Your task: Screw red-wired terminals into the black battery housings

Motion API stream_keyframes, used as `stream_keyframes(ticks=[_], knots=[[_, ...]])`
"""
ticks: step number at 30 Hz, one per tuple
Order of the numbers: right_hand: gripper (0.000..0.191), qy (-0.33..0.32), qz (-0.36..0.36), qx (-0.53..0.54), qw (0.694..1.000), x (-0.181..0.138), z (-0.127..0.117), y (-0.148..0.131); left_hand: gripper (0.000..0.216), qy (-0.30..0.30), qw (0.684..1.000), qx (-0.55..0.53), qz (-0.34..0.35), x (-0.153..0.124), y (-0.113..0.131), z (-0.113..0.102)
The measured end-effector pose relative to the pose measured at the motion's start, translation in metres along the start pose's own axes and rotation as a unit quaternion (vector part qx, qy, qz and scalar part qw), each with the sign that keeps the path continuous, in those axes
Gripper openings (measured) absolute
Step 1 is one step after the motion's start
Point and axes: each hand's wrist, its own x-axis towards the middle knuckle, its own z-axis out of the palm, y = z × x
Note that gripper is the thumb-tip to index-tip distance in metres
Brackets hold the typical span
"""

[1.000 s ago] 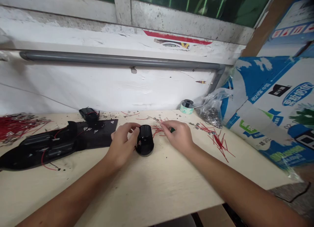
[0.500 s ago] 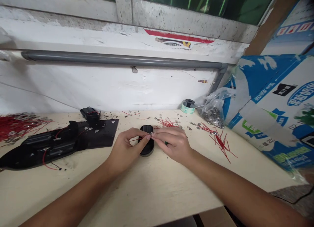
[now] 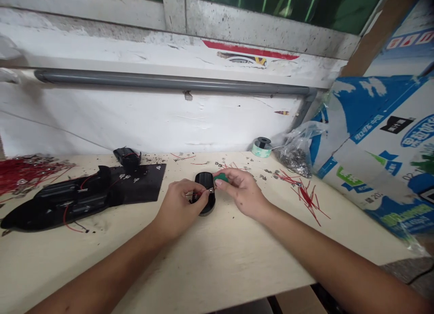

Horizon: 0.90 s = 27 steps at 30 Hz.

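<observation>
A black oval plastic holder (image 3: 204, 178) stands on the table between my hands. My left hand (image 3: 181, 201) is closed at its left side, thumb and finger pinching a small metal contact tab (image 3: 210, 190) over the holder. A red wire runs toward that hand's fingers. My right hand (image 3: 244, 189) is just to the right of the holder, its thumb and fingers closed on a small green piece (image 3: 221, 177) whose exact kind I cannot make out.
On the left lie black plastic housings (image 3: 71, 199) with wires, a black sheet (image 3: 145, 183) and a pile of red wires (image 3: 29, 171). Loose red wires (image 3: 307, 196), a tape roll (image 3: 261, 147), a bag of metal parts (image 3: 294, 156) and a blue-white carton (image 3: 379, 138) are at right.
My right hand has drawn back from the metal tab, and the green piece now shows between its thumb and fingers. My left hand remains at the holder with the tab.
</observation>
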Motion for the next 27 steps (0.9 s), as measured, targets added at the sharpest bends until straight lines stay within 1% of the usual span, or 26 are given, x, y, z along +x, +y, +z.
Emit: stream_keyframes(ticks=[4,7,12,15,19,23,27], knots=[[0.018,-0.002,-0.014,-0.014,1.000,-0.0025,0.0019,-0.0021,0.019,0.002,1.000,0.012,0.015,0.0010,-0.0003,-0.0005],[0.021,-0.017,0.006,-0.009,1.000,-0.0036,0.0018,-0.0024,0.019,0.005,0.999,0.017,0.031,0.0010,-0.0004,-0.0003],[0.026,-0.043,0.039,0.042,0.997,-0.0025,0.0020,0.0013,0.018,0.000,0.999,0.006,0.051,0.0001,0.0006,-0.0008],[0.029,-0.036,0.042,0.055,0.997,-0.0018,0.0031,0.0036,0.017,0.002,0.998,-0.005,0.058,-0.0004,0.0010,-0.0007],[0.030,-0.025,0.029,0.045,0.998,-0.0016,0.0042,0.0055,0.017,0.005,0.998,-0.005,0.063,-0.0002,0.0006,-0.0005],[0.028,-0.015,0.018,0.054,0.998,-0.0016,0.0053,0.0074,0.017,0.004,0.998,0.002,0.070,0.0000,0.0013,-0.0008],[0.026,-0.003,0.026,0.066,0.998,-0.0019,0.0064,0.0055,0.017,0.002,0.997,0.006,0.071,-0.0003,0.0028,-0.0007]])
